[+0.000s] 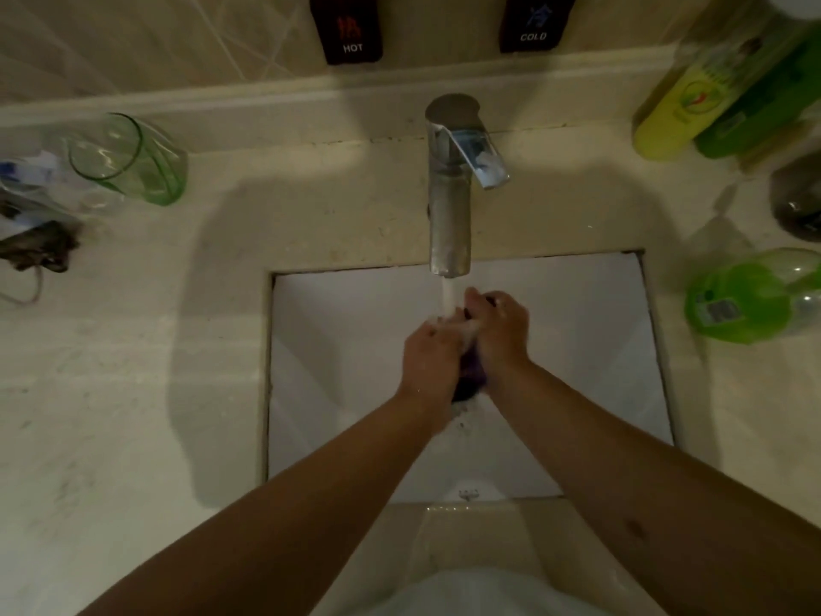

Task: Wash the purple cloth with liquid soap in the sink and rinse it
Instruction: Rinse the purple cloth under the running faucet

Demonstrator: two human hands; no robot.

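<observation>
At frame centre, left hand (pixel 428 353) and right hand (pixel 500 326) clamp the purple cloth (pixel 472 375) under running water; soft, sodden, likely slippery, best gripped bunched.

Beige marble-look counter (pixel 133 393) under dim light; behind it, a tiled wall (pixel 155 37) bearing HOT (pixel 346 28) and COLD (pixel 535 22) signs.

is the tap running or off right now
Running. A white stream of water falls from the faucet spout onto the purple cloth bunched between the left hand and right hand.
</observation>
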